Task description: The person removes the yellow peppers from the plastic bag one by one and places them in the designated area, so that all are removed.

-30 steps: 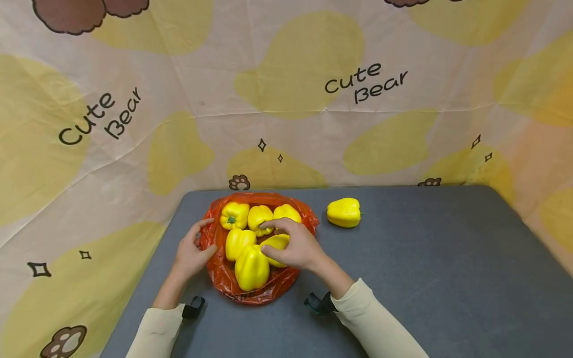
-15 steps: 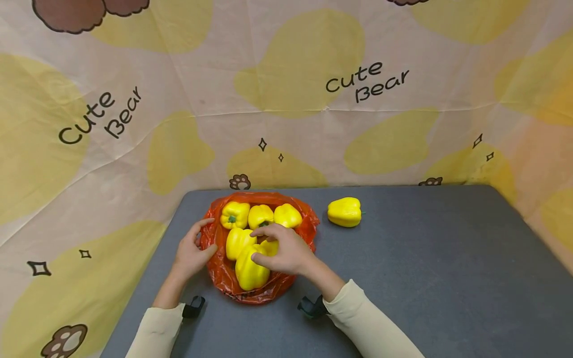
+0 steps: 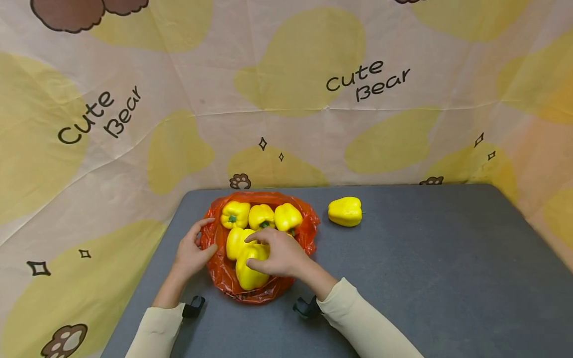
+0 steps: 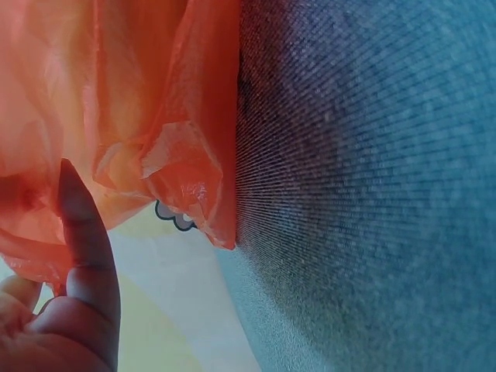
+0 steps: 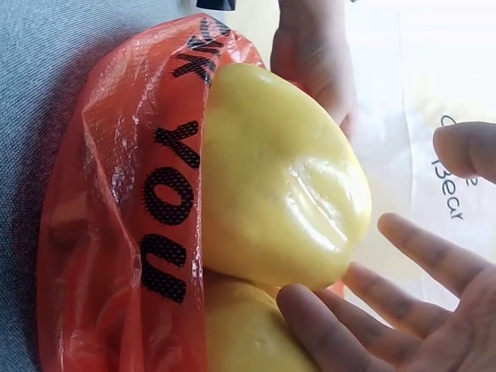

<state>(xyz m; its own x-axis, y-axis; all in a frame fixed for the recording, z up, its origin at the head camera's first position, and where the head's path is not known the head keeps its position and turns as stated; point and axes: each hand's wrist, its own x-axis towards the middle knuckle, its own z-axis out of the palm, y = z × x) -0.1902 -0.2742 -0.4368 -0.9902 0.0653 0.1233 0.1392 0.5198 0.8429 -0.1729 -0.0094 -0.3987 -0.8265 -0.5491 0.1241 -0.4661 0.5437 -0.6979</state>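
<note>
An orange-red plastic bag (image 3: pixel 215 271) stands with its mouth wide, holding several yellow bell peppers. At its left side is the left hand (image 3: pixel 191 253), thumb and fingers spread apart with their tips at the bag's rim. In the left wrist view one finger (image 4: pixel 89 263) lies against the bag's outer wall. Right over the front bell pepper (image 3: pixel 247 277) hovers the right hand (image 3: pixel 282 254), thumb and fingers parted. The right wrist view has this hand's fingertips close beside the pepper (image 5: pixel 287 178), the thumb apart from it. The right hand partly covers the peppers beneath it.
One bell pepper (image 3: pixel 345 212) lies on the grey table (image 3: pixel 416 268), right of the bag. Behind the table hangs a patterned cloth (image 3: pixel 295 84). A black strap device sits at each wrist. Dark lettering (image 5: pixel 170 194) marks the bag's near side.
The right hand has shifted left and slightly down, from the right-hand peppers to over the front one. More of the back-right pepper shows. The left hand keeps its place.
</note>
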